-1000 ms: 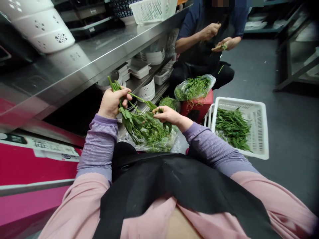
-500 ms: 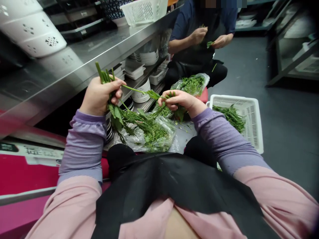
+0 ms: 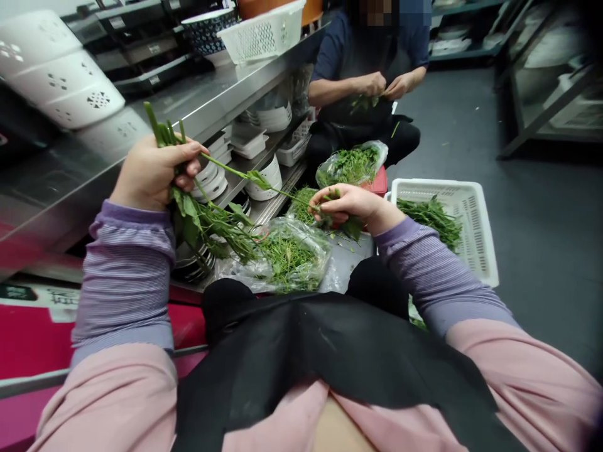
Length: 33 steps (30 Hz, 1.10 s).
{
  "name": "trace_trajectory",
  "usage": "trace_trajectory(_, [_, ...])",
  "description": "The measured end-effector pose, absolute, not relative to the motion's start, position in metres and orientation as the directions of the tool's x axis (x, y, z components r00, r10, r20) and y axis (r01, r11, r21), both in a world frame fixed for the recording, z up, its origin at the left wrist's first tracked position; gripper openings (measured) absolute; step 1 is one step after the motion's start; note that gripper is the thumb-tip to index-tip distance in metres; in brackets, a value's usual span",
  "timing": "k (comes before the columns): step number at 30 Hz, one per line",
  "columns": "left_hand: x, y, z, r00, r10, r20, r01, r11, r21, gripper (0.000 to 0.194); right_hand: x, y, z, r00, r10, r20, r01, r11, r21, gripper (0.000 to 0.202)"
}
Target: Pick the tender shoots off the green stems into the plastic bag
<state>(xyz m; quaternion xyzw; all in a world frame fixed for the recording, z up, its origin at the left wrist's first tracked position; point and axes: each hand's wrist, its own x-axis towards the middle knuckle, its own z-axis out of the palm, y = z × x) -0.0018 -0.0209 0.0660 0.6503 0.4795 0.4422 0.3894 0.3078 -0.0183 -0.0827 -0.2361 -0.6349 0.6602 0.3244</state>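
Note:
My left hand [image 3: 157,166] is closed round a bunch of leafy green stems [image 3: 195,216], cut ends up and leaves hanging below the fist. One long stem [image 3: 230,169] stretches from it across to my right hand [image 3: 346,206]. The right fingers pinch that stem's far part, with short stalks and some leaves in the palm. Below and between the hands lies an open clear plastic bag [image 3: 294,257] full of thin greens. A white plastic basket [image 3: 478,232] holding green stems [image 3: 431,220] stands to the right of my right forearm.
Opposite me a person [image 3: 362,69] squats, both hands on some greens. A second bag of greens [image 3: 353,164] lies in front of them on something red. At left runs a steel counter [image 3: 188,119] with bowls and a white basket [image 3: 264,34]; crockery fills the shelf beneath.
My left hand has moved left with its bunch, and the stem between my hands now spans a longer gap. The other person's hands have come together.

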Motion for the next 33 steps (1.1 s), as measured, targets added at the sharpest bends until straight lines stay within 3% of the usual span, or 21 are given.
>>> trace_trajectory(6, [0.003, -0.012, 0.062, 0.116, 0.968, 0.224, 0.239, -0.246, 0.939, 0.005, 0.287, -0.022, -0.108, -0.751, 0.652, 0.102, -0.191, -0.067, -0.979, 0.032])
trace_trajectory(11, [0.000, -0.006, 0.051, 0.105, 0.974, 0.203, 0.218, -0.222, 0.950, 0.005, 0.283, -0.024, -0.109, -0.716, 0.697, 0.038, -0.087, -0.035, -0.996, 0.033])
trace_trajectory(14, [-0.002, -0.011, 0.045, 0.088, 0.965, 0.248, 0.248, -0.262, 0.933, 0.004, 0.275, -0.023, -0.118, -0.546, 0.837, -0.035, 0.000, -0.042, -0.999, 0.020])
trace_trajectory(17, [0.000, -0.025, 0.046, 0.084, 0.927, 0.365, 0.323, -0.372, 0.870, 0.008, 0.260, -0.019, -0.149, -0.238, 0.963, -0.130, -0.005, -0.135, -0.991, 0.009])
trace_trajectory(19, [0.002, -0.033, 0.049, 0.082, 0.895, 0.438, 0.324, -0.440, 0.838, 0.009, 0.248, -0.016, -0.178, -0.052, 0.977, -0.209, 0.064, -0.205, -0.977, 0.010])
trace_trajectory(21, [0.003, -0.037, 0.052, 0.086, 0.896, 0.435, 0.296, -0.440, 0.848, 0.009, 0.239, -0.013, -0.204, 0.006, 0.974, -0.228, 0.239, -0.223, -0.945, 0.010])
trace_trajectory(24, [0.001, -0.033, 0.052, 0.102, 0.941, 0.323, 0.274, -0.339, 0.900, 0.009, 0.232, -0.005, -0.221, -0.047, 0.986, -0.162, 0.451, -0.124, -0.884, 0.022])
trace_trajectory(27, [-0.003, -0.026, 0.044, 0.102, 0.963, 0.248, 0.239, -0.266, 0.934, 0.008, 0.230, 0.000, -0.203, -0.041, 0.999, 0.020, 0.511, 0.038, -0.859, 0.030])
trace_trajectory(30, [-0.004, -0.022, 0.036, 0.112, 0.973, 0.203, 0.218, -0.224, 0.950, 0.008, 0.226, -0.006, -0.164, -0.172, 0.980, 0.103, 0.319, 0.154, -0.935, 0.031])
trace_trajectory(33, [-0.002, -0.020, 0.029, 0.112, 0.978, 0.175, 0.209, -0.195, 0.958, 0.009, 0.218, -0.024, -0.133, -0.495, 0.868, 0.048, 0.018, 0.066, -0.998, 0.043])
